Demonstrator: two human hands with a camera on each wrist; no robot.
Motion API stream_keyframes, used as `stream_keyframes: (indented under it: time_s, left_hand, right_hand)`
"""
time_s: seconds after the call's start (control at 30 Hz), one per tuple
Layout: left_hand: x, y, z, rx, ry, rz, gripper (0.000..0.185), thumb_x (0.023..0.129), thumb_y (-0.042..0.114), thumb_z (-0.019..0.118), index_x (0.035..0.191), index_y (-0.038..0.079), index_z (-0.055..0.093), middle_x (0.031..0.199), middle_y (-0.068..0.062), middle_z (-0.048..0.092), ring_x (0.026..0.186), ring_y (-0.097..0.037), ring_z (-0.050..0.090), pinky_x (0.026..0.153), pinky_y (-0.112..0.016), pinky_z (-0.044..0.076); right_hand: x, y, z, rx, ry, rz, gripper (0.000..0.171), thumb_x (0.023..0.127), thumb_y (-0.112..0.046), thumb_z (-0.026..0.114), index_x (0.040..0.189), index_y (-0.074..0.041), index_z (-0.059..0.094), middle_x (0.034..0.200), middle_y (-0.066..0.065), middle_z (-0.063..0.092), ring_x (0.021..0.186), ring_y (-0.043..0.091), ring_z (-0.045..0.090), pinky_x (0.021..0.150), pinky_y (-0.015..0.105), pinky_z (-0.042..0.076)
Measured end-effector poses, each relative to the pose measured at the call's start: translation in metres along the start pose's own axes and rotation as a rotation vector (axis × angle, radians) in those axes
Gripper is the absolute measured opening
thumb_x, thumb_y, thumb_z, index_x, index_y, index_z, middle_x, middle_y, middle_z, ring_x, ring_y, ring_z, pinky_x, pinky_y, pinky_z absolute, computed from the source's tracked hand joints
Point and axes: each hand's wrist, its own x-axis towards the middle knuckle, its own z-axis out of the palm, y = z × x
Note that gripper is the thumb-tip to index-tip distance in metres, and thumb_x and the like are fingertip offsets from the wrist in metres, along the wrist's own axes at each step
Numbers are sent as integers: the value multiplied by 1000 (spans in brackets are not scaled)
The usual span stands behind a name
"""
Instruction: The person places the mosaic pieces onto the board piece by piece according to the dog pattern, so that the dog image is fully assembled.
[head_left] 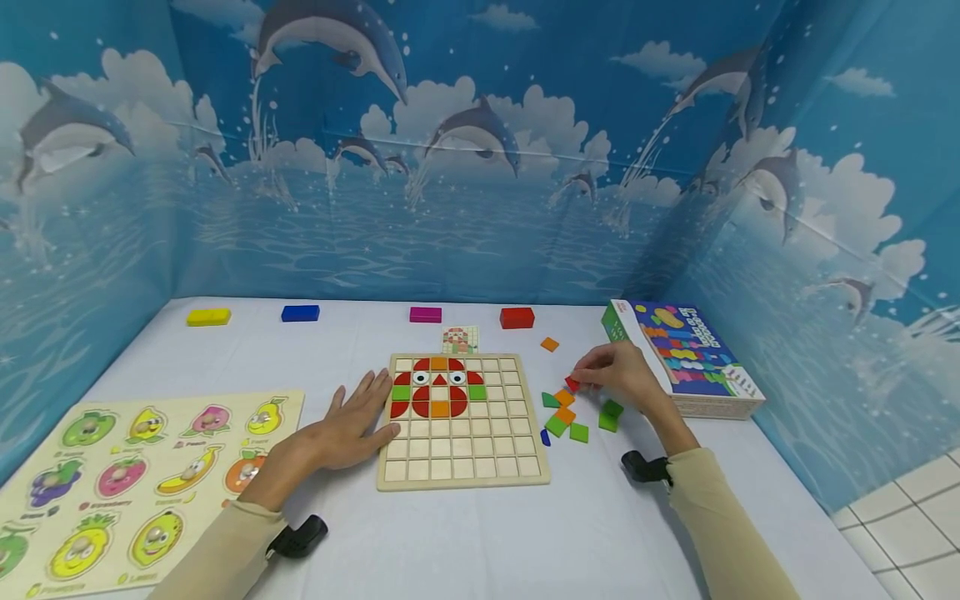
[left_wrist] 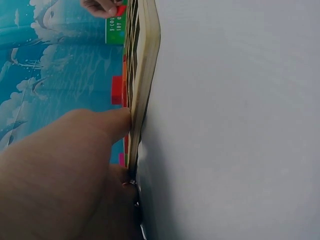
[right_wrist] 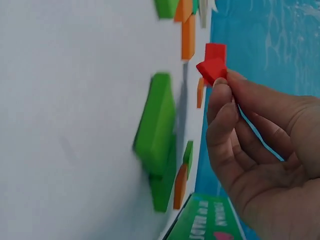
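A wooden grid board (head_left: 480, 450) lies mid-table, its upper left squares filled with red, orange, green and eye-marked tiles (head_left: 439, 388). My left hand (head_left: 347, 429) rests at the board's left edge, fingers spread and straight, the thumb on the rim. Between thumb and fingertips my right hand (head_left: 621, 377) pinches a small red tile (right_wrist: 213, 69), held above the table right of the board. Below and around that hand lie loose green tiles (head_left: 578, 432), orange tiles (head_left: 565, 397) and a blue piece (head_left: 545, 437). Behind the board stands a small pattern card (head_left: 460, 339).
A fruit puzzle board (head_left: 161, 492) covers the left of the table. Yellow (head_left: 208, 317), blue (head_left: 300, 312), magenta (head_left: 425, 314) and red blocks (head_left: 517, 317) line the back. A game box (head_left: 682, 358) sits at the right, and a dolphin-print curtain (head_left: 420, 233) encloses the table.
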Motion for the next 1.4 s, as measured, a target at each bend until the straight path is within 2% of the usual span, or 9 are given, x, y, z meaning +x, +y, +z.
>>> stream_keyframes:
  time_s: [0.13, 0.23, 0.43, 0.57, 0.73, 0.9, 1.03, 1.17, 1.4]
  left_hand:
    - [-1, 1, 0, -3, 0, 3, 88, 109, 44, 57, 173, 5, 9, 182, -14, 4, 168, -36, -3, 131, -64, -8]
    - [-1, 1, 0, -3, 1, 3, 89, 109, 44, 57, 173, 5, 9, 182, -14, 4, 168, -36, -3, 131, -64, -8]
    - [0, 0, 1, -4, 7, 6, 89, 109, 43, 57, 173, 5, 9, 182, -13, 4, 168, -36, -3, 130, -65, -9]
    - [1, -1, 1, -4, 5, 11, 88, 109, 44, 57, 173, 5, 9, 182, -14, 3, 168, -37, -4, 130, -65, -9]
    - [1, -2, 1, -1, 6, 8, 88, 110, 44, 56, 173, 5, 9, 182, -13, 3, 168, -36, -4, 130, -65, -9]
    - [1, -2, 0, 1, 3, 5, 89, 109, 45, 57, 173, 6, 9, 182, -13, 3, 168, -36, -4, 130, -65, -9]
    - [0, -3, 0, -1, 4, -5, 88, 109, 45, 56, 173, 6, 9, 182, -12, 3, 168, -36, -5, 130, -65, -9]
    - [0, -3, 0, -4, -7, -6, 89, 110, 46, 56, 174, 7, 8, 182, -12, 1, 168, -35, -6, 130, -65, -9]
    - [2, 0, 1, 8, -8, -8, 90, 109, 46, 56, 174, 7, 8, 182, -12, 2, 168, -35, -5, 130, -65, -9]
  right_hand:
    - [0, -8, 9, 89, -23, -31, 21, 99, -12, 80, 113, 4, 80, 95, 12, 81, 76, 26, 70, 68, 29, 60]
    - [-1, -21, 23, 164, -82, -35, 20, 100, -11, 80, 112, 5, 81, 95, 12, 81, 74, 23, 71, 69, 29, 62]
    - [-6, -48, 55, 236, -221, -74, 15, 99, -8, 79, 106, 5, 82, 90, 15, 81, 69, 22, 74, 70, 32, 64]
    - [-8, -61, 71, 257, -272, -71, 11, 98, -5, 80, 103, 4, 82, 85, 17, 80, 69, 23, 77, 73, 34, 66]
    - [-8, -73, 81, 208, -269, -82, 7, 98, -6, 80, 97, 1, 82, 81, 13, 79, 68, 23, 76, 69, 35, 66]
    - [-5, -82, 87, 90, -186, -94, 9, 95, -6, 83, 87, -4, 82, 77, 7, 77, 64, 24, 74, 63, 33, 63]
    - [-3, -91, 97, 2, -190, -163, 12, 93, -10, 85, 84, -5, 81, 73, 6, 75, 61, 23, 71, 61, 31, 61]
    - [-3, -93, 103, -23, -214, -232, 13, 93, -15, 87, 85, -6, 82, 72, 4, 74, 60, 21, 69, 60, 30, 59]
    - [-5, -80, 98, -67, -213, -340, 10, 86, -9, 92, 91, -5, 83, 78, -1, 72, 70, 12, 63, 66, 27, 56]
